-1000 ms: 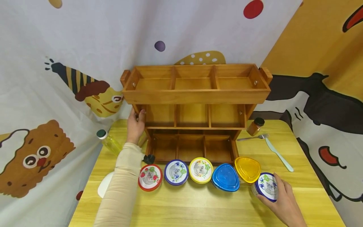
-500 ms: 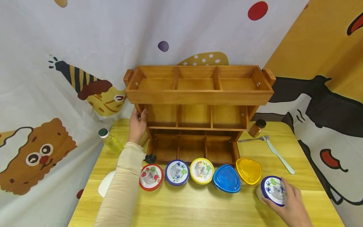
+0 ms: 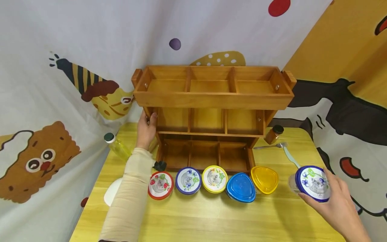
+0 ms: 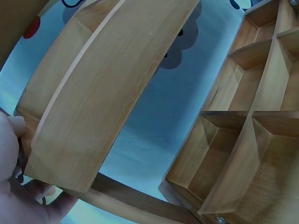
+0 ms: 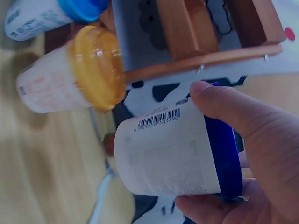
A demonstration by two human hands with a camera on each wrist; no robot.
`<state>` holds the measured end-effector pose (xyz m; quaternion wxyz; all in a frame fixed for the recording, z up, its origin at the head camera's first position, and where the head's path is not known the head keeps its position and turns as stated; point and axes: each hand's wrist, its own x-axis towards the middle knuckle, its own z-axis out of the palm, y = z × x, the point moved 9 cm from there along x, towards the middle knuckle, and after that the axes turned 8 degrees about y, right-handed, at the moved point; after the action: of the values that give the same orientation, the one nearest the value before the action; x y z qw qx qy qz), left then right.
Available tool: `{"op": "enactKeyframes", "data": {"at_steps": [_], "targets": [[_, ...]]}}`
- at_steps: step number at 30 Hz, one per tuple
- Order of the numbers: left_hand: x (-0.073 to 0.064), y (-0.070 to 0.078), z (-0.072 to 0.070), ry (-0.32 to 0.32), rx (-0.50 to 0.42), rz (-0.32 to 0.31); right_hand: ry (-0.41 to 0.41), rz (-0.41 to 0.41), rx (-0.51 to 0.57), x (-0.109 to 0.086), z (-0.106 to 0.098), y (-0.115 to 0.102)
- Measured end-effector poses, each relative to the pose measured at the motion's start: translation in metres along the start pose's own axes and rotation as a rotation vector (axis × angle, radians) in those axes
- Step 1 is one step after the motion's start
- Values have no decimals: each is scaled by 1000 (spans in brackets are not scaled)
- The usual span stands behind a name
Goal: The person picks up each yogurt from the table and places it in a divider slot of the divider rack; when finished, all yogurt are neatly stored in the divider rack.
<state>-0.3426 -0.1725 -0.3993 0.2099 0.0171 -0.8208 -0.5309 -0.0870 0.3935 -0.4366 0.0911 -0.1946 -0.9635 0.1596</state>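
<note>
My right hand (image 3: pixel 343 203) grips a round plastic tub (image 3: pixel 312 183) by its blue-rimmed lid, which has blueberries printed on it. Tilted, the tub hangs above the table, and a barcode shows on its white side (image 5: pixel 168 149) in the right wrist view. My left hand (image 3: pixel 146 131) holds the left side of a three-tier wooden rack (image 3: pixel 211 101); thumb and fingers (image 4: pixel 60 205) are at the end of a tier in the left wrist view. Before the rack stand tubs with red (image 3: pixel 160 185), blue-rimmed (image 3: pixel 188 180) and yellow (image 3: pixel 215 179) lids, plus a blue-lidded cup (image 3: pixel 241 187) and a yellow-lidded cup (image 3: pixel 264 180).
On the right lie a fork (image 3: pixel 273 146) and a pale green knife (image 3: pixel 291 157), near a dark-capped jar (image 3: pixel 273 134). A green-capped bottle (image 3: pixel 118 146) and a white round item (image 3: pixel 112 191) are at the left. A printed cloth (image 3: pixel 99 40) hangs behind.
My right hand has lifted the blueberry tub from beside the yellow-lidded cup and carried it to the right, tilting it. The left hand keeps its hold on the rack.
</note>
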Motion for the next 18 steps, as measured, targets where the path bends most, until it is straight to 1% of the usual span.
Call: {"op": "enactKeyframes", "data": {"at_steps": [3, 7, 11, 16, 18], "targets": [[0, 0, 0, 0, 3, -2, 20, -64, 29, 11, -13, -17], [2, 1, 0, 3, -1, 7, 22, -163, 79, 21, -20, -40], [2, 1, -1, 4, -7, 13, -6, -230, 126, 30, -18, -60], [1, 1, -2, 5, -4, 5, -24, -309, 221, 40, -13, -88], [1, 1, -2, 11, -1, 1, -33, -329, 248, 42, -10, -98]]}}
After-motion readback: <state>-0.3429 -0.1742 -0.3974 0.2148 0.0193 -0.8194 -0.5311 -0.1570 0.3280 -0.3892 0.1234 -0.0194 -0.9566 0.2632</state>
